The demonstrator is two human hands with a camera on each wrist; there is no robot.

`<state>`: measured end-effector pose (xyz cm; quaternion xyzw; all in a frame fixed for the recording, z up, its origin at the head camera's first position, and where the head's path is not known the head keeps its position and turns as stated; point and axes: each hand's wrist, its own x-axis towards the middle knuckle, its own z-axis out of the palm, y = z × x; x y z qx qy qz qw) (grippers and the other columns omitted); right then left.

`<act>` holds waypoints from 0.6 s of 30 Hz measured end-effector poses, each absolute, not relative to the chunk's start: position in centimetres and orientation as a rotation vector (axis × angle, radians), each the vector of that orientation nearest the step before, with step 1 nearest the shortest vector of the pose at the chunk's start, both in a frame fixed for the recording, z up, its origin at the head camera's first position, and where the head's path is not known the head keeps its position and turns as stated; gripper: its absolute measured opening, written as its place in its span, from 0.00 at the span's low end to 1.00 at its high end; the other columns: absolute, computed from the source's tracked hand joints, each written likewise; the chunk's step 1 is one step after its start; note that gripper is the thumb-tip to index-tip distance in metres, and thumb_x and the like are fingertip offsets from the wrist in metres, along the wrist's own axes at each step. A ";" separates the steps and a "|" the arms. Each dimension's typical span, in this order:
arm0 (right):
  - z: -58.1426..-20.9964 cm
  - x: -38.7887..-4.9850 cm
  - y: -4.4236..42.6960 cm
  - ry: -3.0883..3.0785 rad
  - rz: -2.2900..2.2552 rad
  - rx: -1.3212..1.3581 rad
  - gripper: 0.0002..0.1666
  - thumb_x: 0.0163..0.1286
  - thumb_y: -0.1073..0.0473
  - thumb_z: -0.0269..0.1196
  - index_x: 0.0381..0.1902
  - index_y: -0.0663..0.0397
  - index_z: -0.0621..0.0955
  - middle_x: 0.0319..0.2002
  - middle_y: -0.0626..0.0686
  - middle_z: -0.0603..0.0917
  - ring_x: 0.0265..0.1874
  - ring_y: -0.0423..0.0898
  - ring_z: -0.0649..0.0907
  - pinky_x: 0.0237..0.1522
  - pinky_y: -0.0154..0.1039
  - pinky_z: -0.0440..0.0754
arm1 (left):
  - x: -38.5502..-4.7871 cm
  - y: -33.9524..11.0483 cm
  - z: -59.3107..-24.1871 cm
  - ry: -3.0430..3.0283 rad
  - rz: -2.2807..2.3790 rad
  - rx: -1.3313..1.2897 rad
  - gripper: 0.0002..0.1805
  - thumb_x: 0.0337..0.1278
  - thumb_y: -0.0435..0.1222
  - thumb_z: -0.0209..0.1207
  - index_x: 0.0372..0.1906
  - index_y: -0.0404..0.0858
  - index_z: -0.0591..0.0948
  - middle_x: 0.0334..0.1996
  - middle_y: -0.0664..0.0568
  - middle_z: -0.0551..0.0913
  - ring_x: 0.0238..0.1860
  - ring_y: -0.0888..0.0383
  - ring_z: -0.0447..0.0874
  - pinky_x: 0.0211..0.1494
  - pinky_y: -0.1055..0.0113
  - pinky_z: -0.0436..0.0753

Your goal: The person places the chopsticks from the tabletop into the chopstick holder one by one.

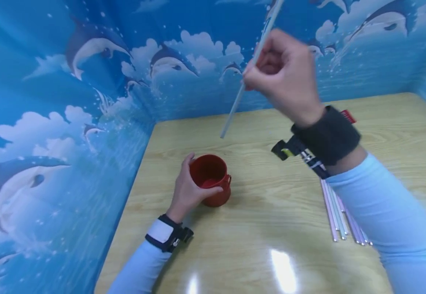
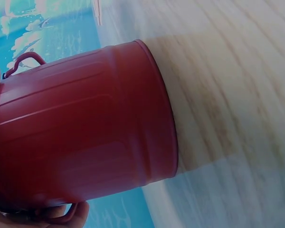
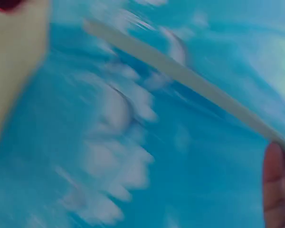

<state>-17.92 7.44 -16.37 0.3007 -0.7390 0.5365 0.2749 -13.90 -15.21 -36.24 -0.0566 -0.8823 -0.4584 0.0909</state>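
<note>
1. Red pail (image 1: 219, 199): ribbed wall, small loop handles. Stands upright on the wood-grain table (image 1: 257, 237), mouth up, near the left edge, towards the far left corner.
2. Left hand (image 1: 189, 185): grips the pail, thumb along the near side of the rim, fingers round the left side.
3. Right hand (image 1: 290, 77): pinches a pale stick (image 1: 233, 108) between thumb and fingers. Stick slants in the air; lower end points down, apart from the pail and the table. Upper end runs out of the head view.
4. Bundle of pastel sticks (image 1: 339, 222): lies on the table, well apart from the pail and towards the right edge; partly hidden by the right forearm.
5. Writing: red tag (image 1: 348, 116) beside the black right wrist strap (image 1: 328, 134) bears pale marks, too small and blurred to read. White panel (image 1: 160, 231) on the left wrist strap looks plain.
6. Backdrop (image 1: 198, 94): dolphins and clouds on blue, along the left and far edges.
</note>
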 end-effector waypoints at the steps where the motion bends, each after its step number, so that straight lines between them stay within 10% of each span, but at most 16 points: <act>1: -17.4 -18.1 6.4 -1.998 1.472 0.821 0.04 0.51 0.68 0.57 0.27 0.60 0.72 0.22 0.47 0.79 0.20 0.39 0.78 0.26 0.29 0.79 | -13.9 -15.2 -36.3 -2.623 -1.360 -0.169 0.56 0.18 0.57 0.66 0.60 0.57 0.47 0.56 0.60 0.63 0.56 0.59 0.61 0.45 0.56 0.77; 10: -29.7 -19.2 1.1 -2.309 1.528 0.847 0.05 0.48 0.63 0.56 0.26 0.50 0.73 0.22 0.46 0.79 0.22 0.35 0.79 0.27 0.29 0.78 | -13.6 -14.9 -36.9 -2.655 -1.331 -0.190 0.55 0.20 0.61 0.63 0.60 0.60 0.44 0.55 0.62 0.63 0.54 0.62 0.62 0.47 0.61 0.76; 18: -32.0 -19.4 0.3 -2.417 1.480 0.832 0.11 0.48 0.63 0.57 0.32 0.50 0.70 0.22 0.46 0.79 0.23 0.34 0.78 0.27 0.29 0.77 | -13.9 -15.2 -36.4 -2.623 -1.332 -0.234 0.54 0.22 0.58 0.64 0.60 0.61 0.44 0.55 0.60 0.62 0.55 0.61 0.60 0.46 0.58 0.76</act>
